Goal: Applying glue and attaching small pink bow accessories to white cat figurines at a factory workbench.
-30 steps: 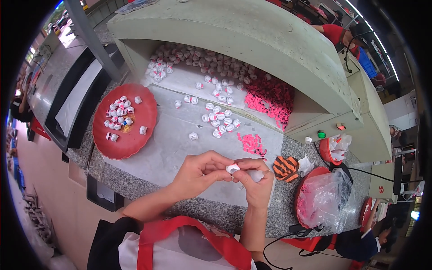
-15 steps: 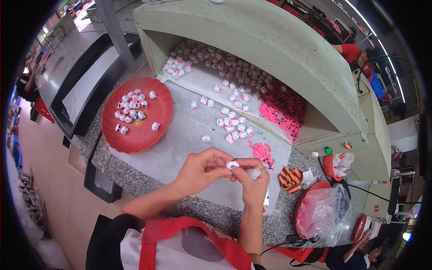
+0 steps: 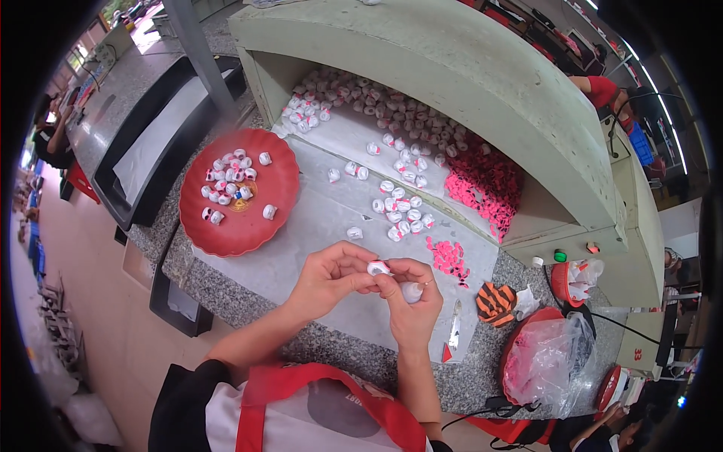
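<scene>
Over the white paper sheet (image 3: 301, 211), my hands meet in front of my apron. My left hand (image 3: 331, 279) pinches a small rounded white piece (image 3: 379, 267) with a pink patch and a dark opening. My right hand (image 3: 414, 305) grips the piece's other side with thumb and forefinger. A small translucent white bottle-like object (image 3: 411, 291) is tucked in the curl of that hand, partly hidden. Just beyond lie a loose group of similar white pieces (image 3: 399, 207) and a small pile of flat pink bits (image 3: 449, 258).
At left is a red scalloped plate (image 3: 279, 169) holding white pieces. A cream cabinet (image 3: 422, 53) shelters many more pieces and pink bits (image 3: 482, 192). Right of my hands lie a slim pointed tool (image 3: 455, 324), a black-and-orange striped cloth (image 3: 495, 303) and a plastic bag (image 3: 550, 350).
The white piece has been turned between my fingers, and its dark opening shows more. My hands have shifted slightly left, uncovering the slim tool. The whole view has moved a little.
</scene>
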